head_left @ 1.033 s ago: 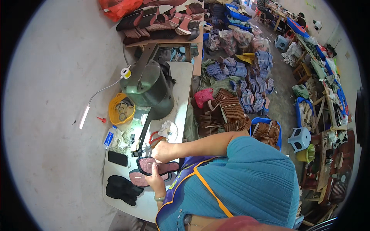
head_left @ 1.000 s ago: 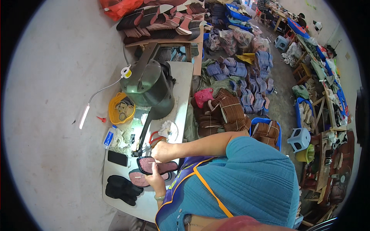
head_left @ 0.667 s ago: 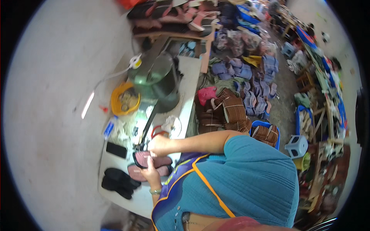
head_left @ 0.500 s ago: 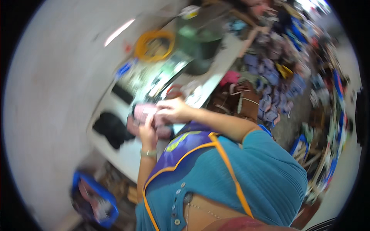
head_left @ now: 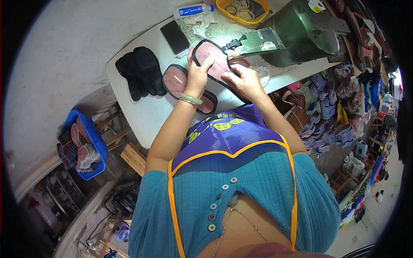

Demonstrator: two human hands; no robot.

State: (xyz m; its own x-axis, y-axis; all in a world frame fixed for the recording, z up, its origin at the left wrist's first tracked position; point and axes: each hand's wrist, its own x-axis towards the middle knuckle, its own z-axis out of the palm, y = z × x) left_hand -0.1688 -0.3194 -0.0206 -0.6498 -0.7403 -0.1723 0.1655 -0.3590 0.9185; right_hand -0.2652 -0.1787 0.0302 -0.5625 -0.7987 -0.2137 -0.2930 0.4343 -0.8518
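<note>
1) Right hand [head_left: 248, 84] has shifted from a fist at the sole's edge to a spread thumb-and-finger hold lower down; whole view has swung round too, machine now at upper right
2) Black-edged pink sole [head_left: 211, 53] is up in both hands before the person, above the desk [head_left: 133, 114], wide end away, narrow end toward the purple apron [head_left: 241, 133]
3) Left hand [head_left: 198, 77] grasps its left edge near the wide end, thumb flat on pink face, other fingers partly hidden
4) Right hand grips the opposite edge farther down, thumb on pink face, remaining fingers mostly hidden underneath
5) Second pink sole [head_left: 175, 81] lies face up on desk just left of left hand, small white strip on it; green bangle [head_left: 190, 99] on left wrist overlaps part of it from this view
6) Black padded pieces [head_left: 140, 71] lie side by side, left of second sole
7) Dark phone [head_left: 175, 36] past them, near far edge; bottle [head_left: 193, 10] with blue label and yellow basket [head_left: 226, 13] of rolls beyond
8) Green machine [head_left: 297, 32] at right of desk
9) Blue crate [head_left: 100, 142] with stacked soles at lower left, off the desk
</note>
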